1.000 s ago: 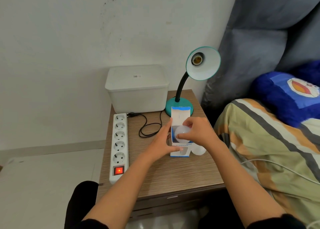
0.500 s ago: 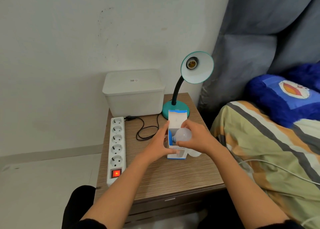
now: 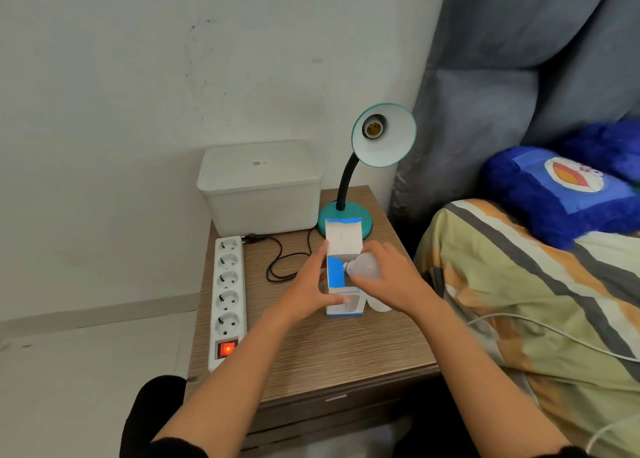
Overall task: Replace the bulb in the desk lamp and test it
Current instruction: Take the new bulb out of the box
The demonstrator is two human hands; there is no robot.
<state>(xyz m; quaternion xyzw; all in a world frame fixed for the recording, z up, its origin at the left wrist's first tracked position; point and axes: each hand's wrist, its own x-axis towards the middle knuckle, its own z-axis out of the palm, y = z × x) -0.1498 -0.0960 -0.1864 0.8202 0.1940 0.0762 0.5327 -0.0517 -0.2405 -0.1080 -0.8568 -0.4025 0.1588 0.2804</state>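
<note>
A teal desk lamp (image 3: 346, 215) stands at the back of the wooden bedside table (image 3: 311, 350), its shade tilted toward me with a bare socket (image 3: 371, 129). A white and blue bulb box (image 3: 341, 249) stands upright with its flap open. My left hand (image 3: 308, 291) holds the box at its left side. My right hand (image 3: 388, 277) grips a white bulb (image 3: 363, 266), most of it out of the box top, screw base pointing left into the box. Another white bulb (image 3: 379, 306) lies behind my right hand, mostly hidden.
A white power strip (image 3: 227, 295) with a lit red switch lies along the table's left edge; the lamp's black cord (image 3: 280, 263) is plugged into it. A white lidded bin (image 3: 259, 187) stands at the back. A bed with a striped blanket (image 3: 536, 301) is on the right.
My right hand has drawn the bulb up and out of the box, now tilted with its base showing. My left hand stays on the box. The camera has shifted slightly.
</note>
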